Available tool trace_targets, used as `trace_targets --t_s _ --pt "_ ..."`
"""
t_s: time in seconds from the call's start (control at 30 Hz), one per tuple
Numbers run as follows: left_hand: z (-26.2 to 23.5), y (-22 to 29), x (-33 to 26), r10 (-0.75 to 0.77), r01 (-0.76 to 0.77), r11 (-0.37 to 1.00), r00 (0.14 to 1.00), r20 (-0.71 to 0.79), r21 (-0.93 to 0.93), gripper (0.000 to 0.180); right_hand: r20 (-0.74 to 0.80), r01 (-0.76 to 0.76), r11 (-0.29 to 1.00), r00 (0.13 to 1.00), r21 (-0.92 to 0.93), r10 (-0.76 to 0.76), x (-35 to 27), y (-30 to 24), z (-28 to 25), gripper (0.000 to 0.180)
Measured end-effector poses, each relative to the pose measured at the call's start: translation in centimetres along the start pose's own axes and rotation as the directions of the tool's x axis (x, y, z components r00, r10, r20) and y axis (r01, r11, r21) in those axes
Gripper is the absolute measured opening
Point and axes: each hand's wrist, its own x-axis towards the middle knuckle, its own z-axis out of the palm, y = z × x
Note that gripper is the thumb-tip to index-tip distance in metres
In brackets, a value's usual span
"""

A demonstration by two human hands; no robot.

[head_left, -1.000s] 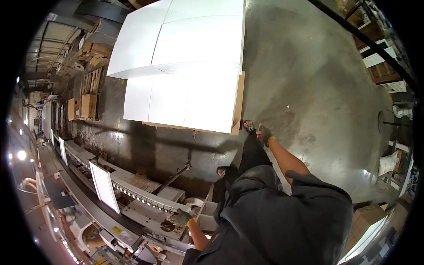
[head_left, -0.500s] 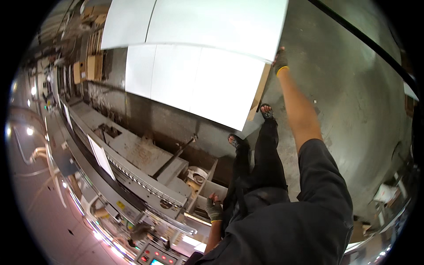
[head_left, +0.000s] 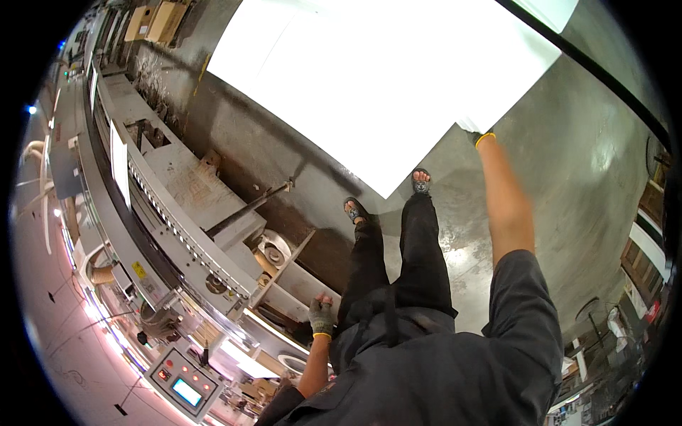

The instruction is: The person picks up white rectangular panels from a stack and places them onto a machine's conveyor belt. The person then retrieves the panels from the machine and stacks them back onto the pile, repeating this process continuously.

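At far left, a control panel (head_left: 181,383) fronts a long machine (head_left: 177,213). Left hand (head_left: 321,316), gloved, fingers curled loosely, rests near the machine edge, holding nothing visible. Large white sheet (head_left: 376,85) spans the far centre, long axis running left to right. Right hand (head_left: 474,131) is nearer, gripping its right corner; finger state cannot be told.

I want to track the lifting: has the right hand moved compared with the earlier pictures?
Yes. The right hand, gripping the white board, has risen up the picture, away from the person's feet.
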Motion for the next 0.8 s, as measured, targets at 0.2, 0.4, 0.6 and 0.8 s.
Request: trace_targets --t_s 0.2,0.4,0.6,0.8 --pt "2.1 0.5 1.0 0.068 -0.043 0.970 0.993 0.099 -0.238 0.029 0.013 -0.043 0.997 0.999 0.066 0.042 -5.5 5.2 -0.7 0.066" --pt "3.1 1.4 2.4 0.008 0.027 0.989 0.973 0.230 -0.146 0.031 0.042 -0.094 0.986 0.995 0.136 0.090 -12.5 9.9 -3.2 0.067" --pt "3.7 1.0 8.5 -0.004 0.009 1.000 0.939 0.344 -0.014 0.034 0.079 -0.120 0.976 0.991 0.182 0.107 -18.2 12.4 -5.8 0.068" --pt "9.0 9.9 21.4 0.241 -0.579 0.403 0.814 0.528 0.709 0.041 0.105 -0.133 0.978 0.988 0.162 0.117 -20.5 12.7 -7.6 0.069"
